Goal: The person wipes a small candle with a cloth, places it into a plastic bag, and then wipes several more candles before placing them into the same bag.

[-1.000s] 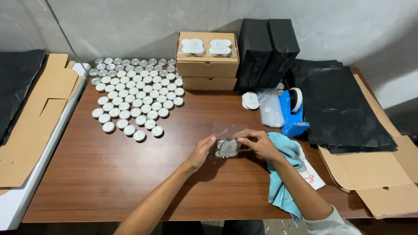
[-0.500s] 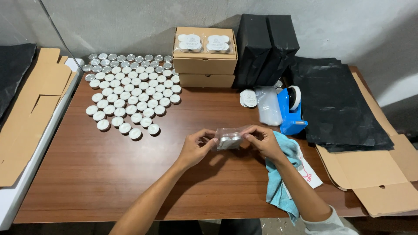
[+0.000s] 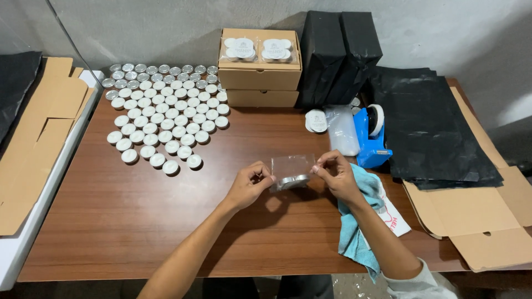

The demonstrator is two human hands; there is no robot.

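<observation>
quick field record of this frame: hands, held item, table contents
left hand: pinches left edge of clear bag
right hand: pinches right edge
clear bag: held above table, tealights inside at bottom
loose tealights: rows, far left
cardboard boxes: stacked, rear centre
tape dispenser: blue, right of hands
blue cloth: under right forearm
black bags: flat pile, right

I have one view only, from the camera on the person's head, so there is no second view to share anything with. It looks steeply down and forward across the brown table (image 3: 138, 221) toward the grey wall (image 3: 166, 27) on the far side. It sits fairly close: both forearms enter from the near edge, and the table fills most of the width, left to right.
</observation>
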